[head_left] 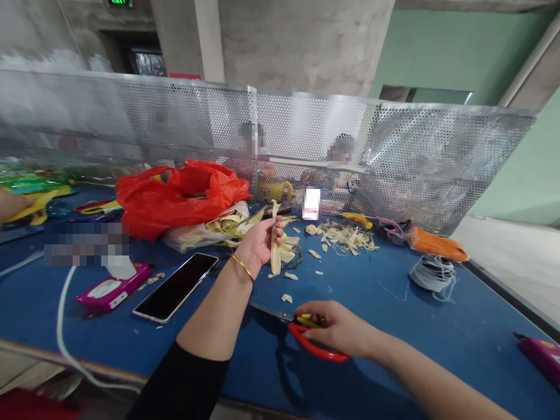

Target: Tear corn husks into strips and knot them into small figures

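Note:
My left hand (pixel 259 240), a gold bangle at its wrist, is raised over the middle of the blue table. Its fingers are closed around a pale strip of dried corn husk (pixel 275 259), which sticks out above and below them. Nearer the front edge, my right hand (pixel 340 328) grips a pair of scissors (pixel 317 349) by the red handles. The blades point left, below the husk strip and apart from it. Whether they are fully closed is hard to tell. Behind my left hand lies a bundle of husks (pixel 219 230), and husk shavings (pixel 347 236) are heaped to its right.
A red plastic bag (pixel 170 201) sits behind a phone (pixel 177 287) and a purple tissue pack (pixel 114 289). At right are a wire coil (pixel 431 275) and an orange packet (pixel 437 244). A perforated metal screen (pixel 306 125) bounds the back. Another person's hand (pixel 13 205) shows far left.

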The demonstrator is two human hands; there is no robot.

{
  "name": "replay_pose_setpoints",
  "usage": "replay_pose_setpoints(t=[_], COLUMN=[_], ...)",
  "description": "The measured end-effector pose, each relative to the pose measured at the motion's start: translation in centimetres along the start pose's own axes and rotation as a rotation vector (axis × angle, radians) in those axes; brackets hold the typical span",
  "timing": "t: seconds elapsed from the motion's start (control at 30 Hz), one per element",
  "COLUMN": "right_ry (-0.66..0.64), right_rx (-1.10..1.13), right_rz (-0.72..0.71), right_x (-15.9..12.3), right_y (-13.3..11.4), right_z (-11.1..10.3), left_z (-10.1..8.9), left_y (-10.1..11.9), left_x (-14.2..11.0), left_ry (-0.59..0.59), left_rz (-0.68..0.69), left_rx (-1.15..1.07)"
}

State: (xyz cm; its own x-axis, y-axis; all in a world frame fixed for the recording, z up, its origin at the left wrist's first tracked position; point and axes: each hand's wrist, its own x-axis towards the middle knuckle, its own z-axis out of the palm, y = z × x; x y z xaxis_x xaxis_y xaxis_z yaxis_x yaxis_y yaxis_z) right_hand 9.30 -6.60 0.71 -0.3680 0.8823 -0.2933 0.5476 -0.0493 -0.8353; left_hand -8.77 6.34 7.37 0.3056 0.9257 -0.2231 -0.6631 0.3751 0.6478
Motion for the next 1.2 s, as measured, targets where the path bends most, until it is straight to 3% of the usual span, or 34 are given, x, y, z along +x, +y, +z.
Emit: replay_pose_setpoints(t=[0.07,0.17,0.27,0.37,0.47,0.53,0.6,0.67,0.73,0.77,0.87,0.97,1.03,1.13,1.2], right_ry=[0.101,0.232,0.393,0.456,0.39,0.207,0.006,-0.104,-0.051,0.086,0.334,0.429,0.344,0.053,0.054], right_rx=[0.023,0.018,0.052,0.105,0.155,0.154,0.059,-0.002,0.046,0.102,0.131,0.171,0.201,0.166,0.097], right_rz=[0.088,0.167,0.266,0.297,0.295,0.24,0.088,0.022,0.092,0.168,0.233,0.249,0.239,0.234,0.27], right_x=[1.6,2.6,1.8,-0.2,-2.1,-3.2,-3.6,-3.3,-2.1,-1.5,-0.3,-1.4,-3.1,-4.8,-4.6], right_y=[0.4,1.6,3.0,4.0,3.7,2.9,1.9,1.4,1.8,2.3,4.1,5.2,5.3,5.3,5.4], right_z=[-0.5,-4.6,-9.5,-11.9,-10.9,-9.1,-7.4,-6.4,-6.6,-7.2,-9.9,-12.0,-12.6,-13.1,-13.5], left_z=[0.0,0.0,0.0,0.2,0.3,0.4,0.4,0.4,0.5,0.5,0.6,0.5,0.5,0.6,0.7], left_y=[-0.2,-0.6,-0.8,-1.0,-1.2,-1.2,-1.3,-1.4,-1.6,-1.8,-2.2,-2.5,-2.6,-3.0,-3.3], left_x=[0.1,0.2,0.3,0.1,-0.1,-0.2,-0.2,-0.1,-0.1,-0.1,-0.1,0.0,0.0,0.1,0.0], left_ry=[0.006,0.001,-0.013,-0.03,-0.04,-0.036,-0.03,-0.023,-0.017,-0.015,-0.014,-0.027,-0.041,-0.06,-0.063], left_rz=[-0.011,-0.025,-0.033,-0.049,-0.058,-0.056,-0.058,-0.062,-0.067,-0.07,-0.076,-0.09,-0.108,-0.139,-0.157], left_rx=[0.005,0.01,0.01,0.011,0.008,0.006,0.008,0.014,0.022,0.027,0.036,0.037,0.036,0.037,0.043])
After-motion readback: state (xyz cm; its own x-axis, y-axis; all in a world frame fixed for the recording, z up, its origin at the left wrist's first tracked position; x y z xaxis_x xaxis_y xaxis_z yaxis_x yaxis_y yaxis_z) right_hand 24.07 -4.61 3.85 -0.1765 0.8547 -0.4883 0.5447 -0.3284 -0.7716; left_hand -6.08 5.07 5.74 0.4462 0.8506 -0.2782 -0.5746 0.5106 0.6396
